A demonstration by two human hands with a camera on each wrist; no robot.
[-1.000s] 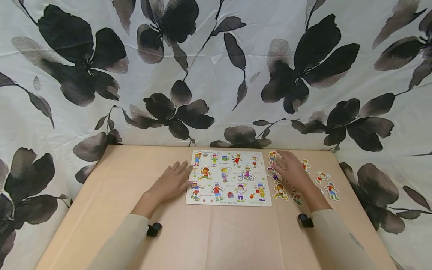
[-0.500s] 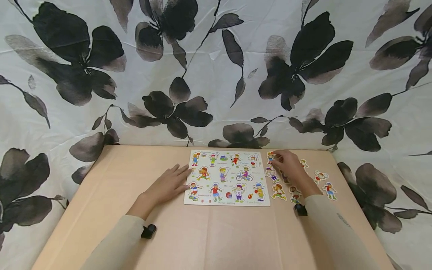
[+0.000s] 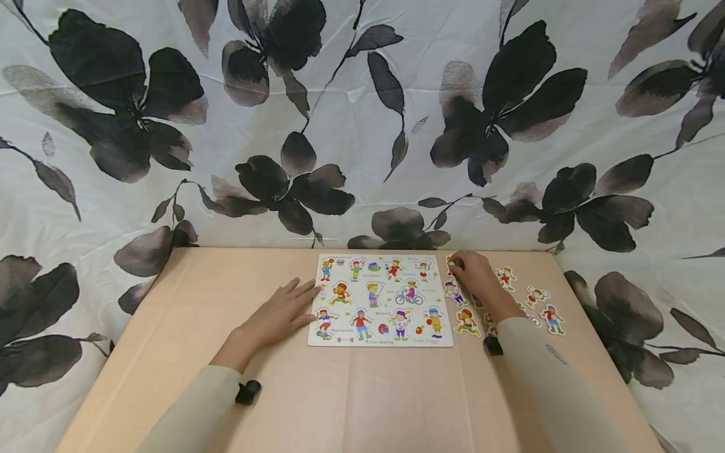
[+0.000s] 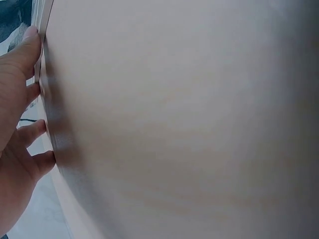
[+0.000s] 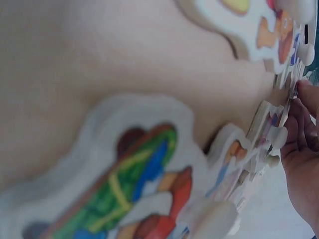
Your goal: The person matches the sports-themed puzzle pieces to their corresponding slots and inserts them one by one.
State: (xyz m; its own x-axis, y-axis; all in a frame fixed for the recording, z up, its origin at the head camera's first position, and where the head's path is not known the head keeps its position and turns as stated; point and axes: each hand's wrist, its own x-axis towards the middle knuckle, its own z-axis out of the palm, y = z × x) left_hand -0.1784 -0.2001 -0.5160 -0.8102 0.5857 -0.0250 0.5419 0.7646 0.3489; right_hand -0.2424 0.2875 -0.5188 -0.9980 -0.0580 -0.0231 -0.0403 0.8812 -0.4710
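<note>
A white puzzle board (image 3: 381, 314) printed with children at various sports lies flat near the table's far edge. My left hand (image 3: 277, 313) rests at its left edge, fingers extended; the left wrist view shows the thumb (image 4: 31, 47) against the board's side. Just right of the board, my right hand (image 3: 472, 277) pinches a child-shaped puzzle piece (image 3: 450, 264) between thumb and fingers, which cover most of it. Nearer the right wrist camera lies a knobbed piece with a green skateboard (image 5: 114, 199).
Several loose pieces lie right of the board, among them a running figure (image 3: 467, 321), a figure in blue trousers (image 3: 552, 319) and one in white (image 3: 505, 278). Some are hidden under the right forearm. A floral cloth (image 3: 362, 113) hangs behind the table (image 3: 351, 396).
My right hand has drawn its fingers in and come down on the piece at the far end of the loose ones, shifting slightly left. The left hand stays at the board.
</note>
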